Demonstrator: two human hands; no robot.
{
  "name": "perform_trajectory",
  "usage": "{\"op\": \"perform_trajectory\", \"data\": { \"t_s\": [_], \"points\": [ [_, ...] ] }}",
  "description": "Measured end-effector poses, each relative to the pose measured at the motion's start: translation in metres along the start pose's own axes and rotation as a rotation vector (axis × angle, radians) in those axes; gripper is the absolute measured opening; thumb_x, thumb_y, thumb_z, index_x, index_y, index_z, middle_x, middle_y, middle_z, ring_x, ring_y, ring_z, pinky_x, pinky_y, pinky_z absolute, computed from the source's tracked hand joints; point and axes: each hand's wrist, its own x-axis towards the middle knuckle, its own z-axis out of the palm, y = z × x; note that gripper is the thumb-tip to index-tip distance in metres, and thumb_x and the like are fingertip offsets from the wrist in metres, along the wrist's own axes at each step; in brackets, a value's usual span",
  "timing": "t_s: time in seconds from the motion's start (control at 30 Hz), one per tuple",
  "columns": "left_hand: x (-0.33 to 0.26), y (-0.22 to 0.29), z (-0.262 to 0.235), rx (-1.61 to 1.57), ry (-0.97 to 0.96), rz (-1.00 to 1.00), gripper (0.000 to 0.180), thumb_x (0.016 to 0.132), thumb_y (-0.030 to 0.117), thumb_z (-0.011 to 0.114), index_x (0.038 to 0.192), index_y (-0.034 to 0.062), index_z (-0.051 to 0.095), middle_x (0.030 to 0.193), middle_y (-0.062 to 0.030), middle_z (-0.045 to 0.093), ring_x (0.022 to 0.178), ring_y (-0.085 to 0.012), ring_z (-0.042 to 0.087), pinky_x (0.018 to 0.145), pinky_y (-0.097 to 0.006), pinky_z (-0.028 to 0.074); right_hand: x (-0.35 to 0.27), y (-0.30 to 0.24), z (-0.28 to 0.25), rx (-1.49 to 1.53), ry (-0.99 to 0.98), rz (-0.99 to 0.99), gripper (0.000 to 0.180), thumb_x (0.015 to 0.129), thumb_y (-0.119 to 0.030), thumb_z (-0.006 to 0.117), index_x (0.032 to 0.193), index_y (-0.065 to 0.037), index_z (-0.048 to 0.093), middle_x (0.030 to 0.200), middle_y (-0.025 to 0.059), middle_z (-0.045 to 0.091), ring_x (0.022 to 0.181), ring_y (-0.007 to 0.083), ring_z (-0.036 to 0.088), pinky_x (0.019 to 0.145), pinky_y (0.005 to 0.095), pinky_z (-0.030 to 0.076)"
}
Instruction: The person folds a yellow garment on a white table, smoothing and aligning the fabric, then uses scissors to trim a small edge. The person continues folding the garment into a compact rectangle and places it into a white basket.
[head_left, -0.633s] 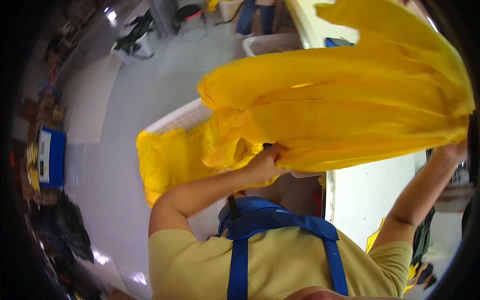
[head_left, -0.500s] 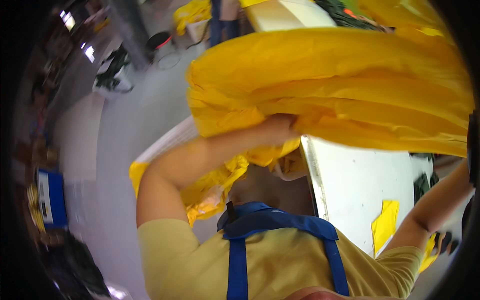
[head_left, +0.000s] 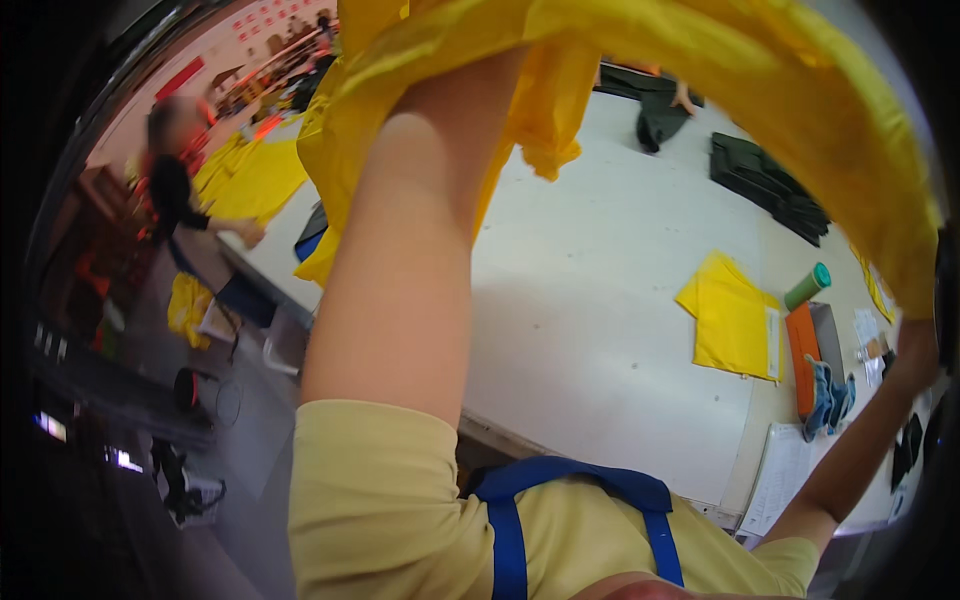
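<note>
A large piece of thin yellow fabric (head_left: pixel 700 40) arches through the air over the table, crumpled at its left side and blurred at its right. My left forearm reaches up under it, and the fabric covers that hand, so its fingers are hidden. At the right rim, my right hand (head_left: pixel 915 352) grips the fabric's lower right end; the picture's dark edge cuts off part of the hand. Below the arch lies a folded yellow piece (head_left: pixel 735 325) on the white table (head_left: pixel 590 330), apart from both hands.
Dark green folded fabric (head_left: pixel 765 185) is stacked on the far right. Nearer stand a green cylinder (head_left: pixel 808 287), an orange box (head_left: pixel 802 360) and papers (head_left: pixel 778 475). A person (head_left: pixel 190 200) stands at the left by spread yellow fabric (head_left: pixel 255 180). Another hand (head_left: pixel 684 98) touches dark cloth at the far edge.
My view has swung to the right, so more of the table shows. The yellow fabric is lifted higher and farther out, and my left arm has stretched from bent to reaching forward beneath it.
</note>
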Motion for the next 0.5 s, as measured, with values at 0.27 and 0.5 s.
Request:
{"op": "perform_trajectory", "data": {
  "t_s": [0.27,0.5],
  "points": [
    [-0.048,-0.092,0.372,0.395,0.421,0.157,0.054,0.088,0.032,0.058,0.135,0.0099,0.042,0.131,-0.0102,0.05,0.123,-0.0247,0.044,0.098,-0.036,0.04,-0.156,0.104,0.141,-0.558,-0.959,0.128,0.025,0.073,-0.013,0.061,0.097,-0.016,0.065,0.082,0.0034,0.063,0.091,0.0259,0.058,0.086,0.0405,0.041],
    [-0.264,-0.072,0.445,-0.437,-0.086,-0.554,0.062,0.08,0.011,0.065,0.134,0.0032,0.038,0.131,-0.0199,0.043,0.117,-0.0329,0.045,0.099,-0.04,0.039,-0.304,0.146,0.217,-0.352,-1.079,0.874,0.031,0.08,-0.01,0.054,0.108,-0.016,0.064,0.101,0.012,0.064,0.095,0.0297,0.06,0.081,0.0395,0.048]
  ]
}}
